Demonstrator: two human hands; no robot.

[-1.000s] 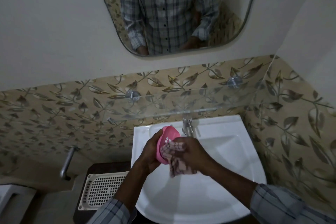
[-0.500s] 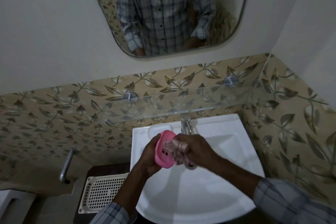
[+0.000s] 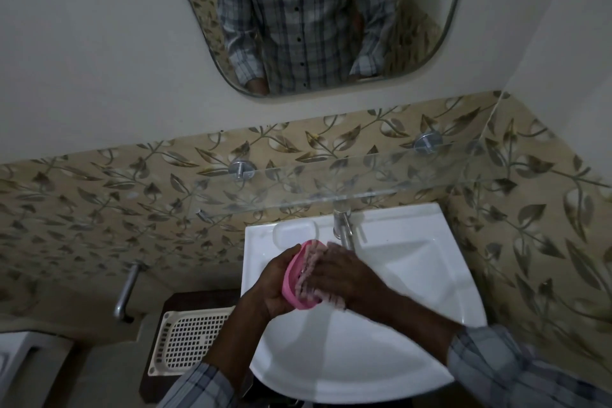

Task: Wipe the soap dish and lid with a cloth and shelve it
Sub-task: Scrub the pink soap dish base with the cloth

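Note:
Over the white sink (image 3: pixel 390 358) my left hand (image 3: pixel 271 285) grips a pink soap dish (image 3: pixel 293 278) held on edge, its hollow side turned to the right. My right hand (image 3: pixel 344 275) presses a pink checked cloth (image 3: pixel 309 270) into the dish; the cloth is mostly hidden under the fingers and blurred. A clear lid (image 3: pixel 294 231) lies on the sink's back ledge, left of the tap (image 3: pixel 342 225). A glass shelf (image 3: pixel 331 182) runs along the tiled wall above the sink.
A white perforated basket (image 3: pixel 188 338) sits on a dark stool left of the sink. A metal handle (image 3: pixel 127 288) sticks out of the wall further left. A mirror (image 3: pixel 314 16) hangs above the shelf. The tiled side wall closes in on the right.
My right hand has slid the cloth down inside the dish, and both hands have shifted slightly lower over the basin. The view has tilted a little.

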